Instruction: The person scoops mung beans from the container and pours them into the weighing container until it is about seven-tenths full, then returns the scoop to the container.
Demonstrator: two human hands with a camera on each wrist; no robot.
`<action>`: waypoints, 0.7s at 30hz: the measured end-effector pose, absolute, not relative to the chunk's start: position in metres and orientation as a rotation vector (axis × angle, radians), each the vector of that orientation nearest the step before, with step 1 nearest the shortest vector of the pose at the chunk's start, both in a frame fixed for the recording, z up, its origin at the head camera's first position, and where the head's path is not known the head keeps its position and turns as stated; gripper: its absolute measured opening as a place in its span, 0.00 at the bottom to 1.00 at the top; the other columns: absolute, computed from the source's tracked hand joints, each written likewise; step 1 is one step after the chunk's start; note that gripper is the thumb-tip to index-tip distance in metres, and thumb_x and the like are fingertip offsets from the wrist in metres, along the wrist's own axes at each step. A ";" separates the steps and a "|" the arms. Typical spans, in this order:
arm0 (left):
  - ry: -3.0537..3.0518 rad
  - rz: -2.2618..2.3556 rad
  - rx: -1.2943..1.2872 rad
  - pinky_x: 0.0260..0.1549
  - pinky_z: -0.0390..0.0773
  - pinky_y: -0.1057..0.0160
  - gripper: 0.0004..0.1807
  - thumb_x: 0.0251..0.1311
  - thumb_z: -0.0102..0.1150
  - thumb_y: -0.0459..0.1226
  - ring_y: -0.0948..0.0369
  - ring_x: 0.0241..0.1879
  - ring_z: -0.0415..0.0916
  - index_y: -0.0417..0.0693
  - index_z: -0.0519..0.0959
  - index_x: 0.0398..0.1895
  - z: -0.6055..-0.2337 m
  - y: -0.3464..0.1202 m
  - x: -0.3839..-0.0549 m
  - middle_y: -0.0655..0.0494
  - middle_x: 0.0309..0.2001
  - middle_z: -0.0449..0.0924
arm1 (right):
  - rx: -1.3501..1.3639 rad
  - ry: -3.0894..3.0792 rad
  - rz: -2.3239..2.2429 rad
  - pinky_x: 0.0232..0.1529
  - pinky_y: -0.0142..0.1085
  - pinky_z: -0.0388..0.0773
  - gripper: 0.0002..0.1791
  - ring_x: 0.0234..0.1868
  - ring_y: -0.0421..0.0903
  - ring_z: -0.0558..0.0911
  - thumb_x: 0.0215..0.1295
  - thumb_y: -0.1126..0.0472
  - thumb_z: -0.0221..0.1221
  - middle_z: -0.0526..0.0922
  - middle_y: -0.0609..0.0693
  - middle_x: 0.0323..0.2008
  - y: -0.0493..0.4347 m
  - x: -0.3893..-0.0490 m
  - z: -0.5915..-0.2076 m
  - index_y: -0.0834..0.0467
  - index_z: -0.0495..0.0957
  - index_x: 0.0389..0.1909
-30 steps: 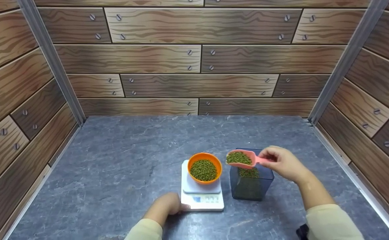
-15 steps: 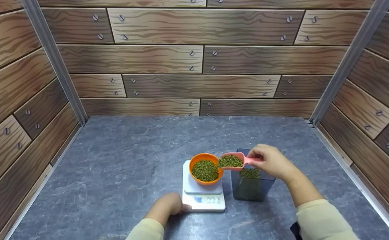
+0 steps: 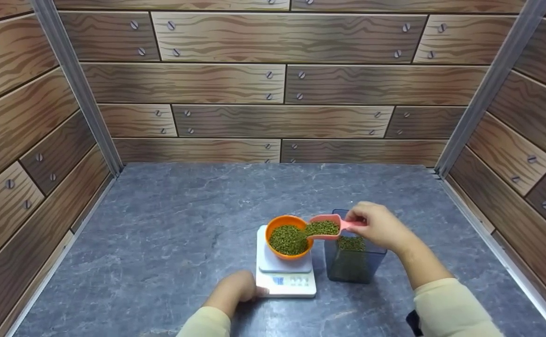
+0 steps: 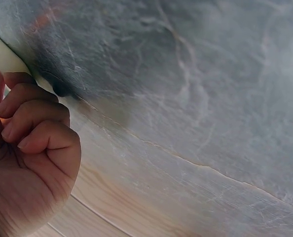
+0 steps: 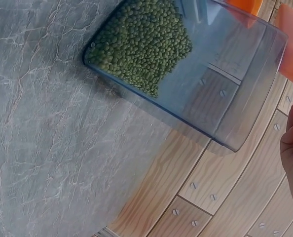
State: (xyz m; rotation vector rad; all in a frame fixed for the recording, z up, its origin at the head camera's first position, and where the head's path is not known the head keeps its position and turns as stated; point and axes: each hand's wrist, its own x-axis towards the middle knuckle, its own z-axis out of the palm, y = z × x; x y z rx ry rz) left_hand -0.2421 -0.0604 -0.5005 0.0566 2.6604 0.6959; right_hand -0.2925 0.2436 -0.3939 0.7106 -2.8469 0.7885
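My right hand (image 3: 378, 224) grips the handle of a pink scoop (image 3: 333, 236) loaded with green mung beans (image 3: 324, 228). The scoop's lip is over the right rim of an orange bowl (image 3: 273, 222), and beans trail from it onto those in the bowl. The bowl sits on a white kitchen scale (image 3: 284, 291), whose display is lit but too blurred to read. My left hand (image 3: 236, 284) holds the scale's near left corner, thumb on top. In the left wrist view its other fingers (image 4: 50, 136) are curled.
A clear bluish plastic container (image 3: 354, 269), partly filled with mung beans (image 5: 141, 47), stands right of the scale, beneath my right hand. Wood-patterned walls (image 3: 273, 82) enclose the grey marbled table (image 3: 184, 210) at the back and sides.
My right hand has carried the scoop left, from above the container to the bowl's rim, and beans now run off its lip. The left hand stays at the scale's corner.
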 end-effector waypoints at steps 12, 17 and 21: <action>2.656 0.661 0.047 0.32 0.72 0.55 0.22 0.49 0.62 0.52 0.55 0.22 0.66 0.43 0.73 0.14 -0.502 -0.060 -0.243 0.52 0.17 0.70 | 0.821 -2.795 0.750 0.31 0.33 0.72 0.05 0.28 0.39 0.71 0.51 0.64 0.65 0.73 0.41 0.25 0.231 -0.293 -0.394 0.54 0.78 0.27; 2.656 0.663 0.039 0.31 0.72 0.56 0.23 0.49 0.63 0.52 0.55 0.22 0.66 0.43 0.72 0.14 -0.501 -0.060 -0.243 0.52 0.17 0.69 | 0.848 -2.786 0.693 0.30 0.33 0.71 0.06 0.28 0.39 0.70 0.49 0.66 0.65 0.71 0.42 0.25 0.225 -0.293 -0.396 0.54 0.78 0.26; 2.659 0.675 0.045 0.32 0.72 0.55 0.23 0.49 0.63 0.52 0.55 0.22 0.66 0.43 0.72 0.14 -0.501 -0.060 -0.242 0.51 0.18 0.69 | 0.880 -2.763 0.673 0.30 0.33 0.72 0.06 0.28 0.39 0.70 0.48 0.66 0.65 0.72 0.42 0.25 0.222 -0.292 -0.399 0.55 0.78 0.26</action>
